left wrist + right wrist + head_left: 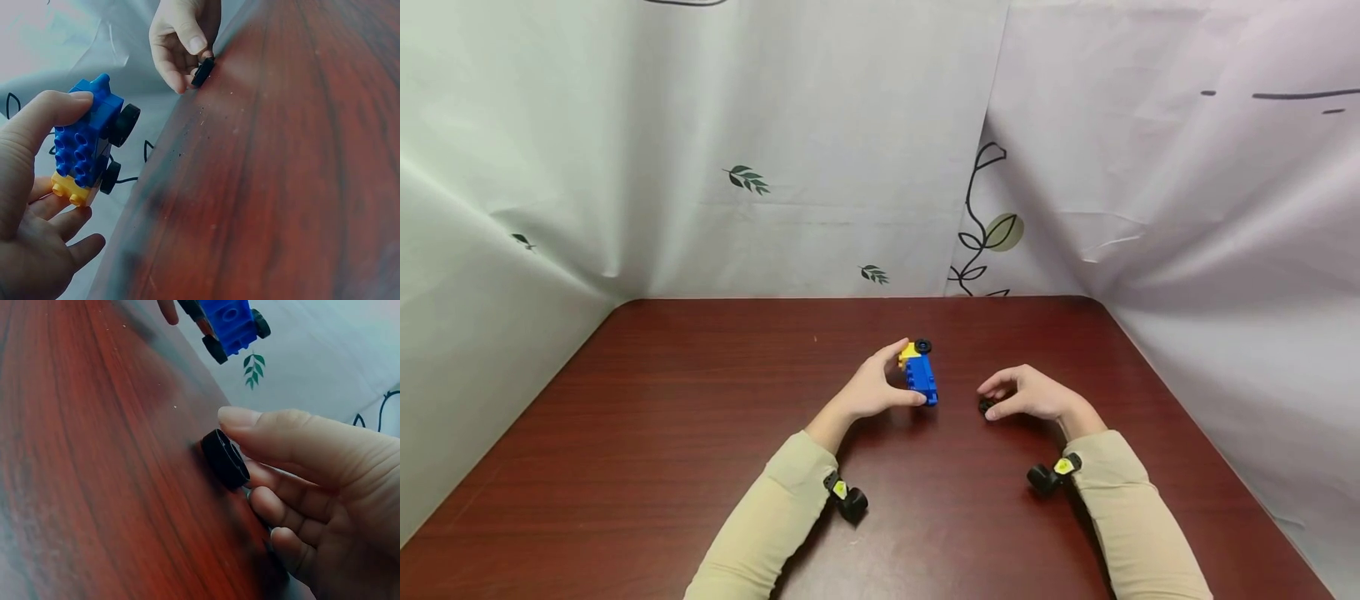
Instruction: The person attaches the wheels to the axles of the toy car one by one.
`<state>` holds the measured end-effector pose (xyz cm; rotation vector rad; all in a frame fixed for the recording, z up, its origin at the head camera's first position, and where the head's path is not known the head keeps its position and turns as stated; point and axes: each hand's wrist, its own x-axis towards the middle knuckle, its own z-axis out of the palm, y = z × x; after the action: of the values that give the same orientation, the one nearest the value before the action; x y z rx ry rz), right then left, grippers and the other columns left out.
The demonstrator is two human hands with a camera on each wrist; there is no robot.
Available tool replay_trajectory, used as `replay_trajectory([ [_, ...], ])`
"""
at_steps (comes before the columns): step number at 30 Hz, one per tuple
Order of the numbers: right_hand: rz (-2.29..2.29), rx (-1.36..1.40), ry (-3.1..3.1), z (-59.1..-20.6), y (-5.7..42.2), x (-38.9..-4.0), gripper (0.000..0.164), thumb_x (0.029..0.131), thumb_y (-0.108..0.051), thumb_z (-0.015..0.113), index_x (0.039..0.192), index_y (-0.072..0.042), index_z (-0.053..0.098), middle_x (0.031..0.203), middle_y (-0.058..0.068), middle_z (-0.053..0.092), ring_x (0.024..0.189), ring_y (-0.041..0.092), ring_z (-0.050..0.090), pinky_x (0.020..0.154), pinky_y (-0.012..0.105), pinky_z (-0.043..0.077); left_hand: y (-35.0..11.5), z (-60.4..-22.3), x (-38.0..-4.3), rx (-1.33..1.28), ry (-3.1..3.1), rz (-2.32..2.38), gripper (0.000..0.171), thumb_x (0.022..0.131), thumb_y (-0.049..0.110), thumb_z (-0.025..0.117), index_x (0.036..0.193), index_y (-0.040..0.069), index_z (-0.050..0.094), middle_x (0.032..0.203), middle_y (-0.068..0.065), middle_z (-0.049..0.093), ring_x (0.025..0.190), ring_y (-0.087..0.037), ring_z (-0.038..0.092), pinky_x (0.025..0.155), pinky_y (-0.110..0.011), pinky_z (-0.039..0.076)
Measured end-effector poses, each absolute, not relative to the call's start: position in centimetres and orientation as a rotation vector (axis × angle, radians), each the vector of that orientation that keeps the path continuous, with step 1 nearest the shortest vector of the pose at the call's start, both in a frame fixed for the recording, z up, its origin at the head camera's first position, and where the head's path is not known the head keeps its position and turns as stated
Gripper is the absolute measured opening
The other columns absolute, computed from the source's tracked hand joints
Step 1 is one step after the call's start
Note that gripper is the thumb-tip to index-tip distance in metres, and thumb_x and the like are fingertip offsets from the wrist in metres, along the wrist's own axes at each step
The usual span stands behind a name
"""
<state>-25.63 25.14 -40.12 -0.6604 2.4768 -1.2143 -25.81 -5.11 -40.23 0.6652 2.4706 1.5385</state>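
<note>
In the head view, my left hand (pixel 872 387) holds a toy car (pixel 920 375) of blue and yellow blocks with black wheels, tilted on end above the table. The left wrist view shows the thumb pressing the car's blue end (pixel 94 122), with fingers beneath its yellow end. To the right, my right hand (pixel 1033 393) pinches a loose black wheel (pixel 225 459) between thumb and forefinger, at or just above the tabletop. Its remaining fingers are curled loosely. The exact contact of the forefinger is partly hidden behind the wheel.
A dark red-brown wooden table (pixel 662 417) lies under both hands. White fabric with leaf prints (pixel 850 125) hangs behind it and along its sides. Small black cameras (pixel 852 504) are strapped at both wrists.
</note>
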Motion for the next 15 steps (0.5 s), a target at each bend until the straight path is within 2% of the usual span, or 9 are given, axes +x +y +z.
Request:
replay_trajectory([
  [15,-1.113,-0.677,2.565,-40.06,24.46,-25.44,0.032,0.068,-0.014,0.083,0.096,-0.004,0.071,0.085,0.007,0.062,0.079,0.014,0.051,0.069,0.021,0.046,-5.04,-40.29,-25.83,0.675,2.464,1.538,0.095,0.074,0.026,0.080,0.149,0.006,0.025,0.152,-0.010,0.033,0.135,-0.028,0.042,0.110,-0.044,0.035],
])
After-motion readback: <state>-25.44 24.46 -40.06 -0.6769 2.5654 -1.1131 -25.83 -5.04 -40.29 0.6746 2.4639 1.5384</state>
